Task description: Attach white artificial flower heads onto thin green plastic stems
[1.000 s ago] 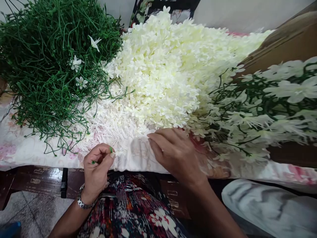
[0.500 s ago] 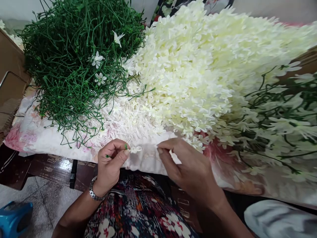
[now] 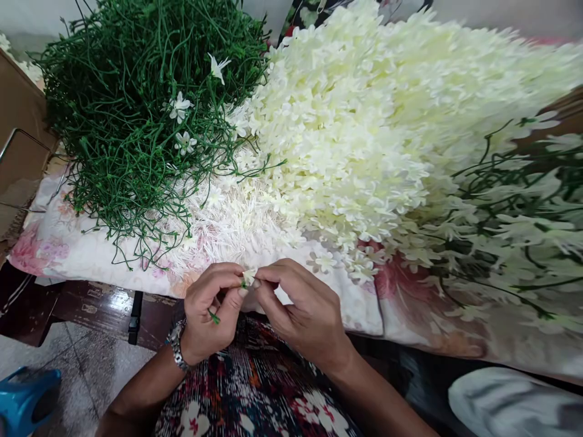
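My left hand (image 3: 208, 312) pinches a short green plastic stem (image 3: 213, 317) between thumb and fingers; a watch is on that wrist. My right hand (image 3: 296, 309) meets it fingertip to fingertip, pinching a small white flower piece (image 3: 248, 277) at the stem's tip. Both hands hover over the front edge of a floral cloth (image 3: 77, 258). Just beyond them lies a spread of fine white stamen pieces (image 3: 228, 221), and behind that a large heap of cream petals (image 3: 364, 121).
A tangled pile of green stems (image 3: 132, 103) with a few flowers attached fills the back left. Assembled flower sprays (image 3: 514, 224) lie at the right. A cardboard box (image 3: 18, 121) stands at far left, a blue object (image 3: 25, 400) on the floor.
My right hand has moved left from the cloth with a white piece and joined my left hand at the stem's tip. The view shifted a little between the first frame and now.
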### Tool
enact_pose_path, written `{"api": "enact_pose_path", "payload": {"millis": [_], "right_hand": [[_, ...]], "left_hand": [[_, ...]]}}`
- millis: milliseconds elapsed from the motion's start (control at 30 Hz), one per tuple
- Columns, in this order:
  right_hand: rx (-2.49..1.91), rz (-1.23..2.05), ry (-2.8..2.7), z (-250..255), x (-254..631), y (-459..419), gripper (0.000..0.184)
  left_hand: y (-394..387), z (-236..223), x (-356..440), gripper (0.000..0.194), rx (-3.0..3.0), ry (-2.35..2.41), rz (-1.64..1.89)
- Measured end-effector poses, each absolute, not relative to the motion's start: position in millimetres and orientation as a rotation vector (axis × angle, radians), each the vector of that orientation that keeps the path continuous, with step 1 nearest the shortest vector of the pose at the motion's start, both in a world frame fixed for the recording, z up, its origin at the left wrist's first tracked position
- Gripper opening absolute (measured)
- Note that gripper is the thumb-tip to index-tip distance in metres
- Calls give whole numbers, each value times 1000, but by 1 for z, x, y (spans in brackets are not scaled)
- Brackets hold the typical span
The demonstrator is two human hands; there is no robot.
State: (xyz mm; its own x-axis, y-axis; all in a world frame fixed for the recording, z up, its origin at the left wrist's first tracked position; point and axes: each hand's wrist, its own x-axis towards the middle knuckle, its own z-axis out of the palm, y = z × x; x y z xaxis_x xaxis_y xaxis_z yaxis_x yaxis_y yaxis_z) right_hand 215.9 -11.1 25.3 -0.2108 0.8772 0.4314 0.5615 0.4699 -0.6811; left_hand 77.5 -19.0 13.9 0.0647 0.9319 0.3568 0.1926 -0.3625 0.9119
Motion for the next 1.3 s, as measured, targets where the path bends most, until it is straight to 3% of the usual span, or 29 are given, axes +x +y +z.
{"api": "enact_pose_path", "payload": {"millis": [233,467,633,1033,1300], "right_hand": [[-1168,577,-1845,20,218,-16,15],[-1112,751,-1691,20,225,-17,16],[-1111,728,-1784,18,226,-19,15],[-1063,864,-1614,13,220,-22,12],[-1061,882,-1622,16,232,-20,10]], "left_hand": [[-18,14,74,17,1823,1019,1296],[-23,15,76,30,1166,1028,1237],[-15,17,83,6,1210,1045,1199],[-18,12,91,3,1079,944,1228],[-16,14,82,12,1368,1029,1247]]}}
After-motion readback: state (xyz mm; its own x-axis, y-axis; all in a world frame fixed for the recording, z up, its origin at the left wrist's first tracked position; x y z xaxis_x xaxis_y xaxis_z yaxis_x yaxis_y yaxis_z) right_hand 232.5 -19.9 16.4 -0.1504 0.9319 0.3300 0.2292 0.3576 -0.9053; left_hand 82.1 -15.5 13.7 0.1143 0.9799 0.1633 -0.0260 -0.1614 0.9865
